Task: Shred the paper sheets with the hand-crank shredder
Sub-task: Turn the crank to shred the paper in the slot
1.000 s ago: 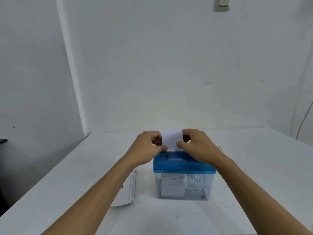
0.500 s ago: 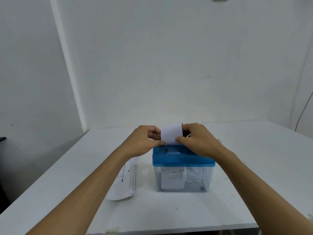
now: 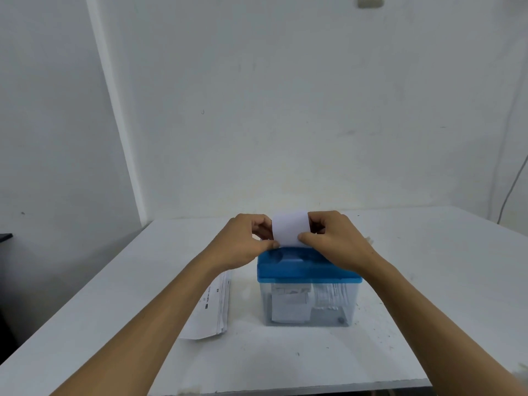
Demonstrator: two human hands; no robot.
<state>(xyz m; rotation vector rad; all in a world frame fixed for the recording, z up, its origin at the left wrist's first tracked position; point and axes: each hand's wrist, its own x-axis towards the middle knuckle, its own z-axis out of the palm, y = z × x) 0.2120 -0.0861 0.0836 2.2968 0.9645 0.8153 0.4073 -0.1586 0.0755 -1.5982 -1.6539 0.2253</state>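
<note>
The hand-crank shredder (image 3: 308, 301) is a clear plastic bin with a blue lid (image 3: 294, 268), standing at the middle of the white table (image 3: 428, 281). A small white paper sheet (image 3: 290, 228) stands upright over the lid's slot. My left hand (image 3: 243, 241) pinches its left edge and my right hand (image 3: 334, 241) pinches its right edge, both just above the lid. Paper scraps and strips lie inside the bin. The crank is hidden behind my right hand.
A stack of printed paper sheets (image 3: 213, 310) lies flat on the table left of the shredder, partly under my left forearm. White walls close the back and left. A thin cable (image 3: 514, 181) hangs at the far right. The table's front edge is near the frame's bottom.
Both hands keep their grip on the sheet above the lid. The camera has tilted, so the table's front edge has come into view; the sheet's position on the slot looks much the same.
</note>
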